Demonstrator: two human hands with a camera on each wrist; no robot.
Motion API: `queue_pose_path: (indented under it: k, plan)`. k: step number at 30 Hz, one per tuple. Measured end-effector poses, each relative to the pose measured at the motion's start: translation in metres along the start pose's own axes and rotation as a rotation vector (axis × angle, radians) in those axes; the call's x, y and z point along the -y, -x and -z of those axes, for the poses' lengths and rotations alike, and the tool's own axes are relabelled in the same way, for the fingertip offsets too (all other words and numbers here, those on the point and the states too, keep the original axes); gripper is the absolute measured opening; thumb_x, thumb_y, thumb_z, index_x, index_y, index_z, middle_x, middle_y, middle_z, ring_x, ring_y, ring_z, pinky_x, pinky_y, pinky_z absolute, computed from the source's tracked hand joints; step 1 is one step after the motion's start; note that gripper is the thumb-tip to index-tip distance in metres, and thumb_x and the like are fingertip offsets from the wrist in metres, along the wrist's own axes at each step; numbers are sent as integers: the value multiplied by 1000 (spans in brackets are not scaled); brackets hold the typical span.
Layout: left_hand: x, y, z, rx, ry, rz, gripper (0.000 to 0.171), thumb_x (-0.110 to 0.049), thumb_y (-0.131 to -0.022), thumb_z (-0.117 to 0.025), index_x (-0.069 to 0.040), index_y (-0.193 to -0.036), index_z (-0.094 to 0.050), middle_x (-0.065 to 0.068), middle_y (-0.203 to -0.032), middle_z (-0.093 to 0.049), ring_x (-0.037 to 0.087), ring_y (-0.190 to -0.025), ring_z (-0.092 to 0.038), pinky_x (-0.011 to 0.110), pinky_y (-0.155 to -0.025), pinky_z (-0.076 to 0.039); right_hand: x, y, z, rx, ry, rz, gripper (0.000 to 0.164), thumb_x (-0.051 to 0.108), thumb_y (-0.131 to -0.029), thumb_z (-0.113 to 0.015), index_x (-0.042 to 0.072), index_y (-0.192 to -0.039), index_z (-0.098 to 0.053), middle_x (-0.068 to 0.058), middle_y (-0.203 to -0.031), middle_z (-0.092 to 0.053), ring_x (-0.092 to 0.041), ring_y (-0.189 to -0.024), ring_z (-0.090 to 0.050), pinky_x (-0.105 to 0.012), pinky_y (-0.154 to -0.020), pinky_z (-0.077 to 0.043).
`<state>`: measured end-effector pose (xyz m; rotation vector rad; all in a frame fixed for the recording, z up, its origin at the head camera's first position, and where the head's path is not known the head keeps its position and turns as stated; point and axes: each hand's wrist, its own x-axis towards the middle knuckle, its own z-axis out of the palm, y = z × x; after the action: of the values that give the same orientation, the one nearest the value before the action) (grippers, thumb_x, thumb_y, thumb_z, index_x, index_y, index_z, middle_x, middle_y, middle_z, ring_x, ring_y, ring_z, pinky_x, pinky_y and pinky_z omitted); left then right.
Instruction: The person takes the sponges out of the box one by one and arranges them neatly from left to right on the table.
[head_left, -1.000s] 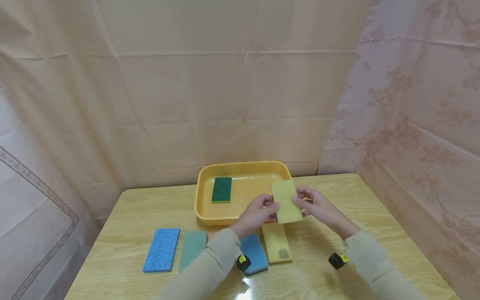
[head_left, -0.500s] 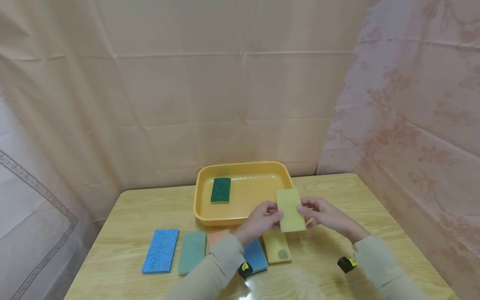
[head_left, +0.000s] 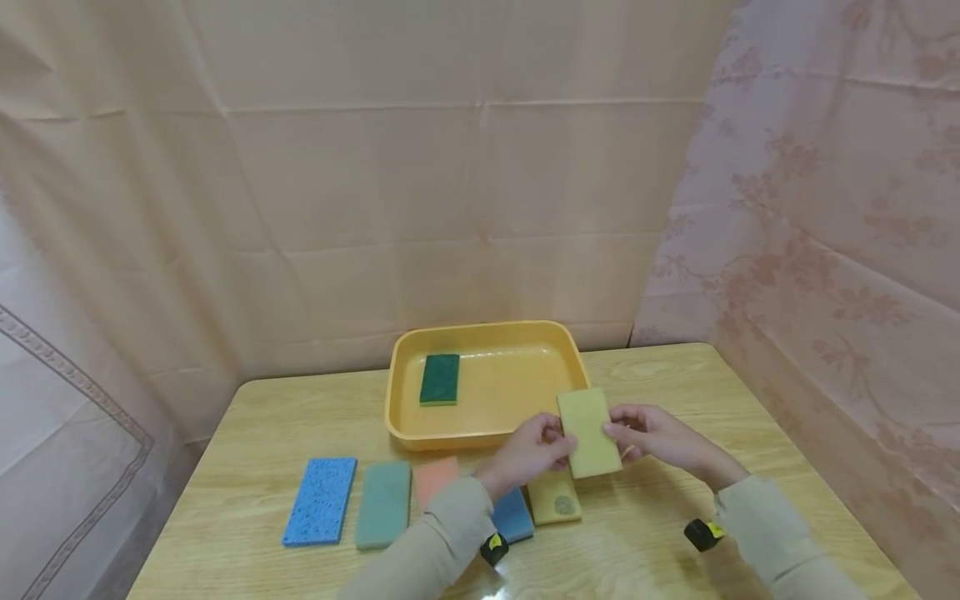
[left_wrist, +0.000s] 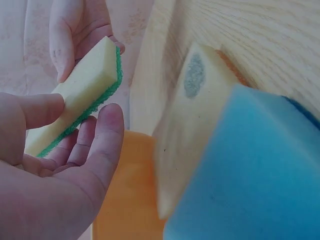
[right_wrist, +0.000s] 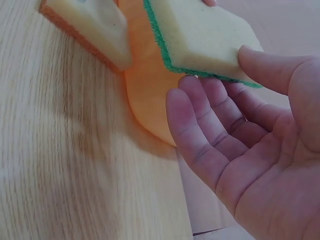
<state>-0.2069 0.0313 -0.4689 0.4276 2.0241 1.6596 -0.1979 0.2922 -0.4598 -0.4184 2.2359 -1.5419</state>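
Both hands hold one yellow sponge [head_left: 589,432] above the table, just off the tray's front right corner. Its yellow face is turned up, and the wrist views show a green scouring layer [right_wrist: 159,37] beneath. My left hand [head_left: 531,452] pinches the left edge, thumb on top and fingers below. On the right edge, my right hand [head_left: 667,440] pinches it the same way. Under the held sponge lies another yellow sponge [head_left: 553,500] with a grey spot; the left wrist view shows an orange underside. A blue sponge [head_left: 514,515] is partly hidden by the left wrist.
The yellow tray [head_left: 397,421] stands at the back with a dark green sponge [head_left: 439,379] inside. On the table's left lie a speckled blue sponge [head_left: 321,502], a grey-green sponge [head_left: 383,504] and a salmon sponge [head_left: 435,479]. Curtains hang behind the wooden table [head_left: 247,450].
Both hands have brought the yellow sponge to the right and nearer to me, away from over the tray. More of the salmon sponge shows now. The other sponges lie where they were.
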Motion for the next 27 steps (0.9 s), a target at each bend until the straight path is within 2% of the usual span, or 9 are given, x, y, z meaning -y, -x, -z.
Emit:
queue_pose_path:
  k: [7,12,16,21,27]
  plan:
    - [5,3,-1,40,-120,-74,25,-24,-99,-68,-7,-116,-63,-1,-96,-64,24,-86,-68,35,-75,-58,-5,6,2,12,33,3,38,21,-107,-55,-11,-126,-56,-17,-109,-67,-29,-93,-68,-50,-78,-59]
    - [6,4,-3,56,-206,-119,22,-24,-98,-69,-8,-113,-66,-4,-94,-63,14,-80,-65,26,-67,-55,-10,11,3,48,28,-4,36,21,-107,-55,-10,-125,-56,-18,-109,-66,-29,-94,-68,-52,-79,-59]
    - [9,3,-4,45,-314,-139,22,-26,-98,-70,-9,-111,-69,-7,-89,-64,7,-73,-60,24,-62,-52,-13,13,3,71,17,-13,35,20,-107,-55,-10,-125,-55,-17,-108,-64,-30,-95,-67,-51,-80,-59]
    - [12,3,-4,28,-423,-168,25,-28,-97,-71,-7,-110,-71,-9,-83,-64,5,-67,-58,23,-56,-49,-17,16,3,91,16,-27,35,20,-107,-54,-9,-126,-55,-17,-109,-64,-30,-94,-67,-48,-80,-59]
    - [11,3,-6,17,-466,-174,25,-26,-96,-72,-5,-108,-73,-8,-79,-64,5,-63,-57,22,-54,-48,-20,16,3,104,2,-42,35,21,-108,-53,-9,-127,-55,-17,-110,-66,-31,-94,-68,-47,-81,-59]
